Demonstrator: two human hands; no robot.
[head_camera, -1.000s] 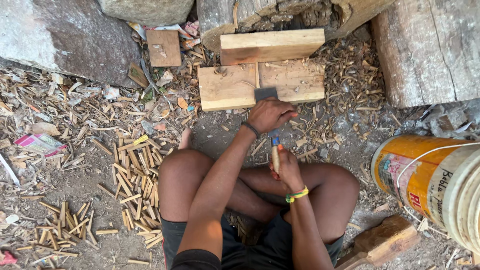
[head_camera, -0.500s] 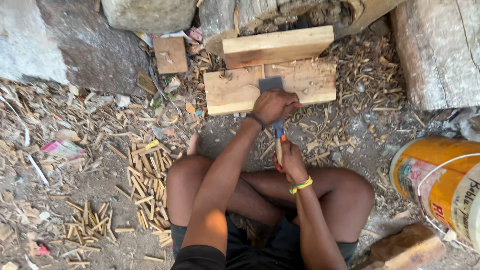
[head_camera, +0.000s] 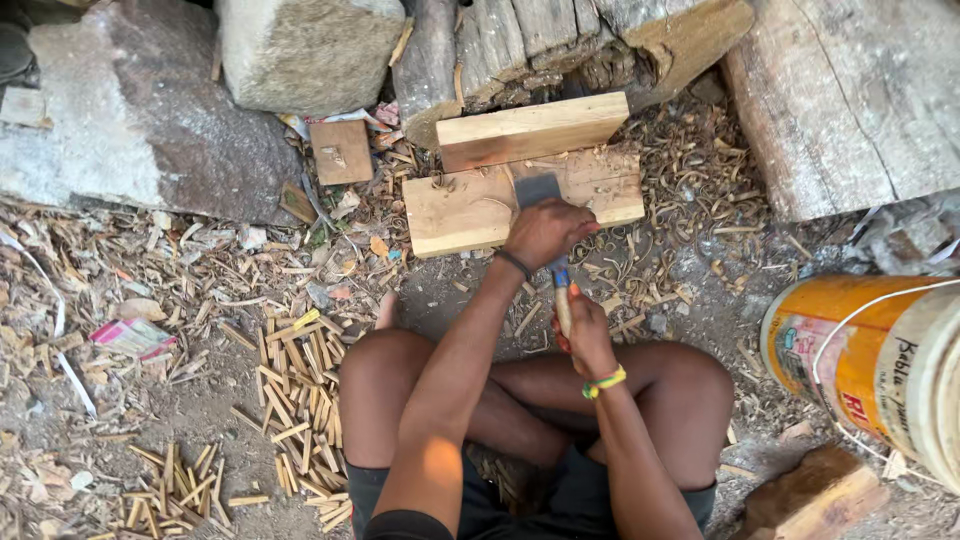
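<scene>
While the left hand (head_camera: 545, 232) closes around a flat grey metal blade (head_camera: 537, 188) over the pale wooden block (head_camera: 460, 212), the right hand (head_camera: 583, 335) grips a thin wooden stick (head_camera: 563, 308) upright.

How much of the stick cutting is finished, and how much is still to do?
Done: a pile of short cut sticks lies beside the person's knee, with shavings scattered around. In hand: the left hand holds a flat blade over the wooden board, while the right hand grips a thin stick. Left: that stick is still uncut; no other uncut ones can be seen.
</scene>
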